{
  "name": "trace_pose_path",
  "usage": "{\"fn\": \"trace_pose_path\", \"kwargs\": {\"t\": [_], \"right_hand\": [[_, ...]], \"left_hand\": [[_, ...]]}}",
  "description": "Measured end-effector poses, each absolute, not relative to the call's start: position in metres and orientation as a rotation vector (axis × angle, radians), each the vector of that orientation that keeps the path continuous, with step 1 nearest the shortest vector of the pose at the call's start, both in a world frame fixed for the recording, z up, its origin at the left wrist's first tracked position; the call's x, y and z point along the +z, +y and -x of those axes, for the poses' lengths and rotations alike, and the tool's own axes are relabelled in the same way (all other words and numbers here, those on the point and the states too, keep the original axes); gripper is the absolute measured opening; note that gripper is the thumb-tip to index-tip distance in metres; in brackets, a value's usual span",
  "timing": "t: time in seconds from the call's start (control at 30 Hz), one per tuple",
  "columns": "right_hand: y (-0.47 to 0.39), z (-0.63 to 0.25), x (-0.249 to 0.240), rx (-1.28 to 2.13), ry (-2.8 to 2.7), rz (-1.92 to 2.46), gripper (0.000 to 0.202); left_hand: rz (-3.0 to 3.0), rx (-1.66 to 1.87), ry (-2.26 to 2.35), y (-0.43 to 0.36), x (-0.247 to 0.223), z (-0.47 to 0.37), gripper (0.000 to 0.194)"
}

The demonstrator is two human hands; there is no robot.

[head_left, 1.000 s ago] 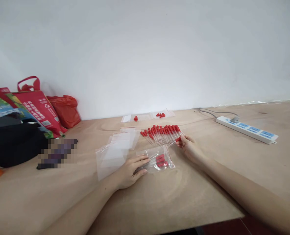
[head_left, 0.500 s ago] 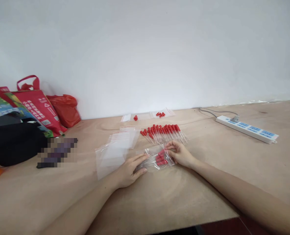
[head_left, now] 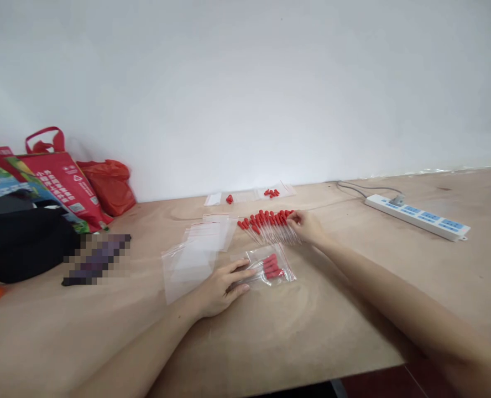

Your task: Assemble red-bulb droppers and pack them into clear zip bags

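A clear zip bag [head_left: 287, 272] with several red-tipped sticks in it lies flat on the wooden table [head_left: 312, 342]. My left hand [head_left: 224, 284] rests on the bag's left end, fingers spread over it. Behind the bag, a row of red-tipped sticks [head_left: 266, 224] lies side by side with the red ends away from me. At the right end of that row is my right hand [head_left: 306, 225], thumb and fingers pinched at the red tips. What the pinch holds is too small to make out. Overlapping empty clear bags [head_left: 191, 257] lie left of the row.
Bags with small red pieces [head_left: 271, 193] lie by the wall. A white power strip [head_left: 417, 216] with a grey cable is at the right. On the left are a red shopping bag [head_left: 65, 179], a red plastic bag [head_left: 110, 185] and a black cloth item [head_left: 25, 237].
My right hand has left the bag's right end and moved back to the right end of the stick row. My left hand has stayed on the bag, its fingers slightly more spread.
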State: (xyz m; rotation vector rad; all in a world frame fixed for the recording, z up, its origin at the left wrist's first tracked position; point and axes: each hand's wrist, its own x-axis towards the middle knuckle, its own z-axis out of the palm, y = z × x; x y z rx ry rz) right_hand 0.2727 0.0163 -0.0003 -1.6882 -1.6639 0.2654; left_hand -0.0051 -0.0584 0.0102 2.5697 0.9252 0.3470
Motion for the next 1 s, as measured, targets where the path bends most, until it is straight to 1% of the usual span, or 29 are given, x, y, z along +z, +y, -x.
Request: {"fn": "trace_pose_path", "kwargs": {"t": [0.07, 0.13, 0.37, 0.53, 0.6, 0.67, 0.73, 0.83, 1.0], "right_hand": [[0.035, -0.272, 0.006, 0.115, -1.696, 1.822, 0.026], [0.049, -0.267, 0.008, 0.067, -1.71, 1.904, 0.03], [0.07, -0.26, 0.006, 0.175, -1.625, 1.883, 0.018], [0.063, -0.273, 0.016, 0.256, -1.57, 1.723, 0.02], [0.048, -0.283, 0.018, 0.31, -1.513, 1.586, 0.022], [0.028, -0.292, 0.016, 0.421, -1.365, 1.322, 0.026], [0.007, -0.298, 0.009, 0.494, -1.219, 1.179, 0.03], [-0.015, -0.298, -0.007, 0.621, -1.036, 1.124, 0.033], [-0.022, -0.28, -0.027, 0.808, -0.862, 1.091, 0.03]], "left_hand": [[-2.564, 0.351, 0.926, -0.059, 0.01, 0.005, 0.038], [-2.554, 0.365, 0.927, -0.059, 0.009, 0.006, 0.038], [-2.544, 0.332, 0.946, -0.058, 0.007, 0.006, 0.041], [-2.544, 0.327, 0.993, -0.06, 0.009, 0.006, 0.045], [-2.544, 0.339, 0.999, -0.06, 0.009, 0.006, 0.045], [-2.546, 0.347, 0.998, -0.06, 0.009, 0.006, 0.044], [-2.545, 0.352, 0.998, -0.06, 0.008, 0.006, 0.044], [-2.541, 0.36, 1.0, -0.058, 0.006, 0.007, 0.045], [-2.546, 0.359, 1.02, -0.058, 0.006, 0.006, 0.045]]}}
